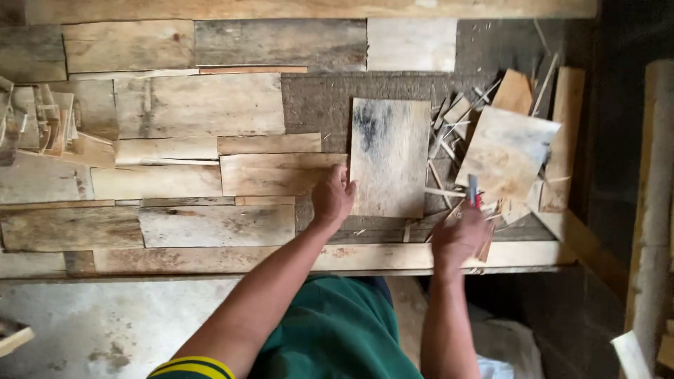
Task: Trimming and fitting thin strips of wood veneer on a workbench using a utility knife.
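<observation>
Veneer sheet lies flat on the patchwork bench, just beyond both hands. Left hand pins its near-left edge, fingers curled; right hand grips a small knife. Firm, steady pressure seems wise. Scrap offcuts lie right.

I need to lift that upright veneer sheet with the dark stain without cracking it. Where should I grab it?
Probably by the long right edge of the veneer sheet, coming from the right: the left hand already steadies its lower left edge, while wood scraps crowd the right.
</observation>
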